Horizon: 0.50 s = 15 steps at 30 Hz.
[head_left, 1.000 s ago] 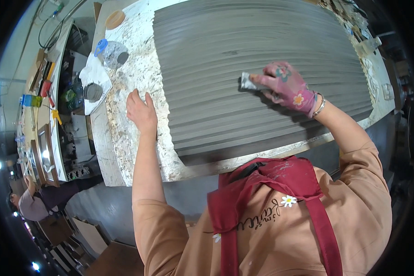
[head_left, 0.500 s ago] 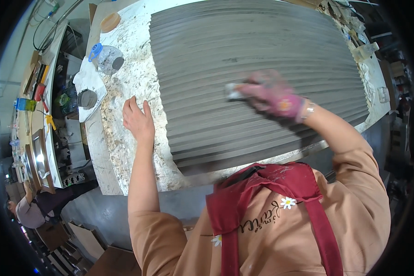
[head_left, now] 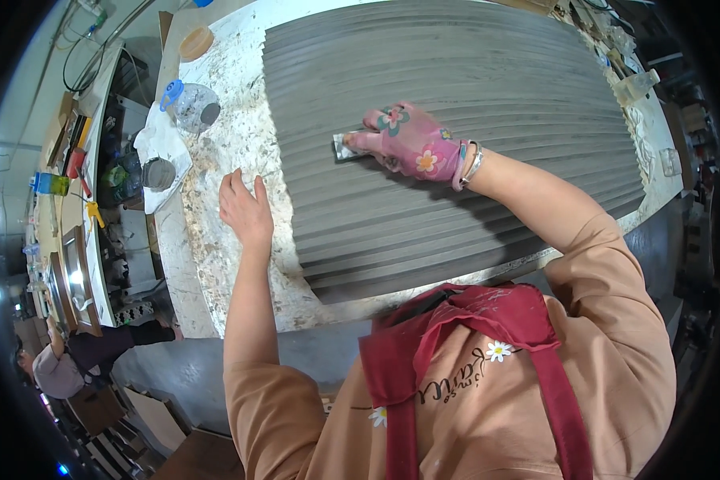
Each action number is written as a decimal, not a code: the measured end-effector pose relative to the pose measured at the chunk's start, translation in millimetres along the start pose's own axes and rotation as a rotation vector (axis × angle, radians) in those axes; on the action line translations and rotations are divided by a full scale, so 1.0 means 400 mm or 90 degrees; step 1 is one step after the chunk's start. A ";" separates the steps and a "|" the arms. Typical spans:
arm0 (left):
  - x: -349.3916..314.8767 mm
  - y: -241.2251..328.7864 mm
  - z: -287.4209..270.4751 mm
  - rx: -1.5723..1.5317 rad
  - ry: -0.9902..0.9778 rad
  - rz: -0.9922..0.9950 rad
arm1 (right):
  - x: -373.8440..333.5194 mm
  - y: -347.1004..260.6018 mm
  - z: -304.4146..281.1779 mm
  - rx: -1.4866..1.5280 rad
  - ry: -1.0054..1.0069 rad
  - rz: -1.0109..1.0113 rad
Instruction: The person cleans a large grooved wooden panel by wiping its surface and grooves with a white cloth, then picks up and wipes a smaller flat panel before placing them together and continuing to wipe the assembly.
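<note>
A grey ribbed panel (head_left: pixel 472 64) lies flat, its ridges running from side to side. My right hand (head_left: pixel 414 142), in a pink flowered glove, is over the panel's left-middle part. Its fingers are closed on a small whitish-grey pad (head_left: pixel 344 147) at the panel surface; whether it is cloth or folded abrasive I cannot tell. My left hand (head_left: pixel 246 210) is bare and holds nothing. Its fingers are stretched out over the stained white tabletop (head_left: pixel 240 76), just left of the panel's edge.
Left of the panel are a clear plastic jug (head_left: pixel 190 106) with a blue handle, a round tan lid (head_left: pixel 196 43), a white cloth (head_left: pixel 154 136) and a grey round container (head_left: pixel 158 174). A small clear bottle (head_left: pixel 637 86) lies at the right edge. Another person (head_left: pixel 64 364) is far left.
My gloved right hand has swept left across the panel with the pad in it. My left hand has stayed in nearly the same place.
</note>
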<state>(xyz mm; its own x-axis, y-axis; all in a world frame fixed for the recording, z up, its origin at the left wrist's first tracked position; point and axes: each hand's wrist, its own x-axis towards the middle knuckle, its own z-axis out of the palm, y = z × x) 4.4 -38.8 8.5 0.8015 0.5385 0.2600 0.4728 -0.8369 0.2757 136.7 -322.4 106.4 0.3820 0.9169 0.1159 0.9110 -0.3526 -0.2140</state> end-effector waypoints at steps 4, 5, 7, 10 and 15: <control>-0.010 -0.007 0.000 -0.007 0.018 -0.002 | -0.097 0.053 -0.056 -0.015 -0.047 0.097; -0.008 0.002 -0.001 0.006 0.017 0.000 | -0.115 0.069 -0.055 -0.016 -0.052 0.094; -0.012 0.007 0.002 0.022 0.011 0.003 | -0.142 0.084 -0.057 -0.022 -0.088 0.142; -0.004 0.000 0.010 0.031 0.023 0.014 | -0.056 0.027 0.009 -0.024 0.019 0.047; 0.001 0.007 0.004 0.005 0.020 0.009 | 0.115 -0.079 0.085 0.039 0.108 -0.016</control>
<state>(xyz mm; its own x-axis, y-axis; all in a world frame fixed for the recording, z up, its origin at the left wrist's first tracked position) 6.3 -41.0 8.0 0.7969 0.5286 0.2923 0.4640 -0.8456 0.2640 120.1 -262.5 85.4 0.3841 0.8789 0.2829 0.9116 -0.3123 -0.2672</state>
